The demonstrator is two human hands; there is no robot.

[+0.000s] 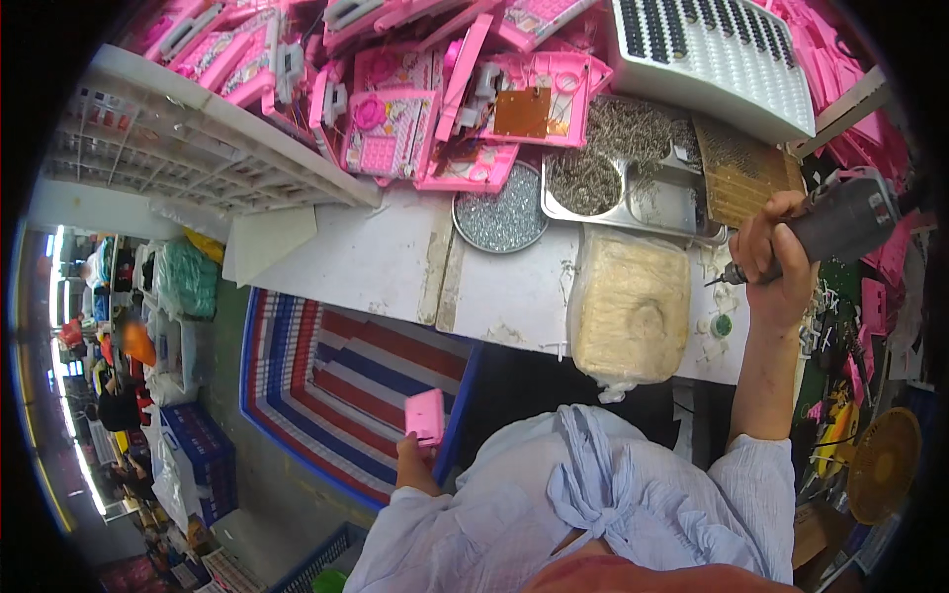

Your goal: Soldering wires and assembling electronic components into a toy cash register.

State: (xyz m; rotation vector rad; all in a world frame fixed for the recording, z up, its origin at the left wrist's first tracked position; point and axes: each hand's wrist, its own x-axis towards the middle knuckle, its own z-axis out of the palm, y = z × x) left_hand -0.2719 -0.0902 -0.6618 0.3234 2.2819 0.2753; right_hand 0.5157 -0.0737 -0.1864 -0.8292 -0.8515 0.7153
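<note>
My right hand is wrapped round a dark electric screwdriver at the right end of the workbench, its bit pointing left above the bench top. Low on the left, my left hand grips a small pink plastic case over the near side of a large bin lined with red, white and blue striped sheeting. Most of the left fingers are hidden by the case. Between my hands, a cream block-shaped pad wrapped in clear plastic lies on the bench's front edge.
Pink toy housings with wires are heaped along the back. A round dish of small metal pieces, a metal tray of screws and a white perforated rack stand before me. A yellow fan is at right.
</note>
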